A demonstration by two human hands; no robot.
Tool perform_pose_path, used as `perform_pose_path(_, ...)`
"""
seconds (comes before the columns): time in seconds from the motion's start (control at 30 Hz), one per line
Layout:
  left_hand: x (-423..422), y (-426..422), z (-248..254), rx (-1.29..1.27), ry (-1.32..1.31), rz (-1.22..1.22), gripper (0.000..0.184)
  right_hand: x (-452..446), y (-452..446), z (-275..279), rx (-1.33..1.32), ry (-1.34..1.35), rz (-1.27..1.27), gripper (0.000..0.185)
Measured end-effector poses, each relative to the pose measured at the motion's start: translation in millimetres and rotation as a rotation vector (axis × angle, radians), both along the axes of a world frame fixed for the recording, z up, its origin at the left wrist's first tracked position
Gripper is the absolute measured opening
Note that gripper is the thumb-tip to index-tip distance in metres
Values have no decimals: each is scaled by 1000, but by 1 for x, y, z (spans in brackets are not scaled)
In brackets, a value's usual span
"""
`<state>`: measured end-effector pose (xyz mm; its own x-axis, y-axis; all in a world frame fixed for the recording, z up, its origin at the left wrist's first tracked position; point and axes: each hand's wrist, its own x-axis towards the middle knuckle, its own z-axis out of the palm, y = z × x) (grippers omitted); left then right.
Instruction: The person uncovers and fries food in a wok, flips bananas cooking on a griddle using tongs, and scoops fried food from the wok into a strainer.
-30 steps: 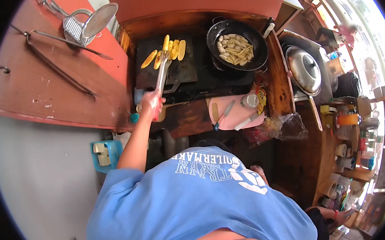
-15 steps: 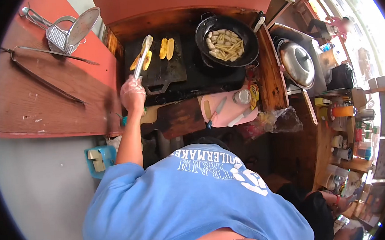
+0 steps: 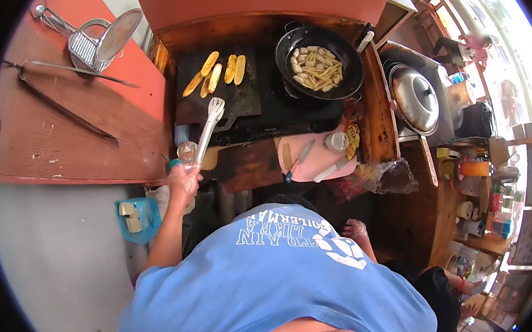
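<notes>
My left hand (image 3: 183, 179), in a clear plastic glove, is closed round metal tongs (image 3: 205, 133). The tong tips are close together over the griddle's front edge, with nothing seen between them. Several yellow, partly browned banana pieces (image 3: 240, 70) lie on the dark griddle (image 3: 246, 99), beyond the tips. To the right, a black wok (image 3: 350, 52) holds pale pieces (image 3: 316, 67) in oil. My right hand (image 3: 356, 228), also gloved, is beside my body at the right, fingers loosely apart and nothing seen in it.
A pink cutting board (image 3: 308, 170) bears knives and a glass jar (image 3: 336, 141). A lidded pan (image 3: 415, 97) stands right. Strainers (image 3: 109, 41) and long tongs (image 3: 64, 103) are at left, above a blue basket (image 3: 152, 218). Another person's arm (image 3: 456, 279) shows lower right.
My left hand has drawn the tongs back from the banana pieces toward me. A piece that was at the tongs now lies among the others at the griddle's left. My right hand has come into view.
</notes>
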<state>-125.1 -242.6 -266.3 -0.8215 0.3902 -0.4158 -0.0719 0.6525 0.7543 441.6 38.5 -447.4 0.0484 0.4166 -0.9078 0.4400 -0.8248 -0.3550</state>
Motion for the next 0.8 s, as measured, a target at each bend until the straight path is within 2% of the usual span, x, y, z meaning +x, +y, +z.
perform_pose_path(0.03,-2,9,-3,103,-282,69,39,0,2,-1,-35,-8,16,32)
perform_pose_path(0.1,-16,42,-33,329,-382,150,37,-2,-1,8,-50,-16,68,33)
perform_pose_path(0.17,-40,86,-51,445,-424,170,32,0,-8,11,-62,-22,110,34)
perform_pose_path(0.2,-50,103,-54,448,-425,161,32,16,-13,0,3,-35,254,35)
perform_pose_path(0.3,-69,140,-60,498,-385,223,23,9,-19,36,15,-107,186,29)
perform_pose_path(0.33,-68,141,-61,295,-114,182,21,31,-23,14,-19,-90,53,27)
perform_pose_path(0.37,-63,142,-41,87,156,140,21,55,-23,-19,-55,-72,-78,24)
perform_pose_path(0.43,-48,129,-6,-215,862,-25,23,77,-22,-45,-50,-68,-75,24)
perform_pose_path(0.5,-43,118,9,-331,1115,-54,24,93,-26,-60,-52,-60,-72,24)
perform_pose_path(0.57,-39,107,13,-409,1097,-79,23,106,-28,-75,-57,-51,-64,24)
perform_pose_path(0.6,-38,100,10,-459,1104,-91,23,122,-19,-108,-102,-109,27,27)
perform_pose_path(0.63,-34,96,9,-507,1111,-101,24,129,-17,-115,-103,-110,33,27)
perform_pose_path(0.67,-20,91,26,-507,978,-32,28,126,-13,-110,-36,-59,60,26)
perform_pose_path(0.7,-7,76,30,-356,880,43,25,119,-10,-102,32,-6,85,26)
perform_pose_path(0.73,11,47,25,-333,1042,-97,26,103,1,-78,-12,-9,-8,25)
perform_pose_path(0.8,20,27,25,-450,565,-175,30,72,7,-37,-87,-12,-136,21)
